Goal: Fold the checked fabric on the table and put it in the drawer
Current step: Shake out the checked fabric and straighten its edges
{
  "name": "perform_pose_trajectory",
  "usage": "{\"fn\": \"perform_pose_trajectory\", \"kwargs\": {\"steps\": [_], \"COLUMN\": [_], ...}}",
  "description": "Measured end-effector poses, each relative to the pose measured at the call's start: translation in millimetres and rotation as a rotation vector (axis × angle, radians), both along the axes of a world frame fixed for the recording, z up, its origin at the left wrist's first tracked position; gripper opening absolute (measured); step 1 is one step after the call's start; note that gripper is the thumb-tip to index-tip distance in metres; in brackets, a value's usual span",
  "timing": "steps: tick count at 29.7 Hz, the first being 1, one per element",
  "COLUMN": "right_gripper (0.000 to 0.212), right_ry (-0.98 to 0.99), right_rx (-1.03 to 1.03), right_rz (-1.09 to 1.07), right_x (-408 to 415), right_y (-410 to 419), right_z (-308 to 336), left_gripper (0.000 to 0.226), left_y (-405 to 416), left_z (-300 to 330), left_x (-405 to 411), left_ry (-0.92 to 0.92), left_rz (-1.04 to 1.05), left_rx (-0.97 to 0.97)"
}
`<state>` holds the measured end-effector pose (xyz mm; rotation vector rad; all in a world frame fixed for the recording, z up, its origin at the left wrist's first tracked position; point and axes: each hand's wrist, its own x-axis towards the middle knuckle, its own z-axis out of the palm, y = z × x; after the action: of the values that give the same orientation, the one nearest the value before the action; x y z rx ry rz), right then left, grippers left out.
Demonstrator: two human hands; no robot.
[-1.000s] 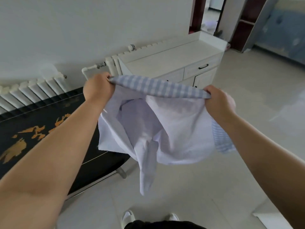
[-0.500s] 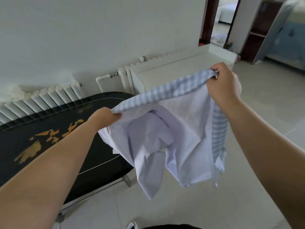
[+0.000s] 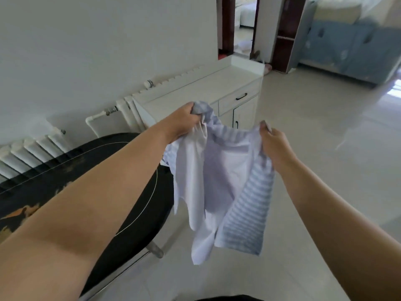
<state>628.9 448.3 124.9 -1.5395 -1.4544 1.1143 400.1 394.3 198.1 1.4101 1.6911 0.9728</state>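
Note:
The checked fabric (image 3: pixel 219 181), pale lilac-white inside with a blue-and-white checked outer side, hangs in the air between my two hands, past the black table's end. My left hand (image 3: pixel 184 120) grips a bunched upper corner of it. My right hand (image 3: pixel 273 144) pinches the other upper edge, a little lower and to the right. The checked side shows along the right hanging edge. Beyond the fabric, the white cabinet (image 3: pixel 195 88) has a shut drawer (image 3: pixel 237 99) with a dark handle.
A black oval table (image 3: pixel 121 166) with orange markings stands at the left on metal legs. White radiators (image 3: pixel 32 153) line the wall behind it. Pale tiled floor (image 3: pixel 314 170) spreads to the right, with a doorway and a blue-covered bed far back.
My left hand has risen and moved right toward the cabinet. My right hand has dropped lower. The two hands are closer together, so the fabric's top edge sags and bunches.

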Motion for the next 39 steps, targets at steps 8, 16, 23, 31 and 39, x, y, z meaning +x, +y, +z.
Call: {"fn": "perform_pose_trajectory", "kwargs": {"steps": [8, 16, 23, 31, 39], "right_gripper": [0.049, 0.054, 0.047, 0.053, 0.131], "right_ry": [0.154, 0.276, 0.669, 0.611, -0.446], "right_rx": [0.198, -0.082, -0.301, -0.198, -0.048], "right_rz": [-0.299, -0.155, 0.14, 0.528, 0.555], "right_x": [83.6, 67.8, -6.3, -32.3, -12.6], "right_y": [15.4, 9.8, -18.1, -16.9, -23.2], "right_z": [29.8, 52.6, 56.0, 53.6, -63.5], "left_gripper": [0.033, 0.039, 0.028, 0.048, 0.015], "left_y": [43.7, 47.3, 8.8, -2.4, 7.9], "left_z": [-24.1, 21.3, 1.7, -38.8, -2.0], "left_x": [-26.3, -14.1, 56.1, 47.0, -18.9], "left_ry": [0.145, 0.132, -0.06, 0.253, -0.042], "left_rz": [0.45, 0.416, -0.053, 0.082, 0.318], "left_rx": [0.034, 0.182, -0.048, 0.192, 0.284]}}
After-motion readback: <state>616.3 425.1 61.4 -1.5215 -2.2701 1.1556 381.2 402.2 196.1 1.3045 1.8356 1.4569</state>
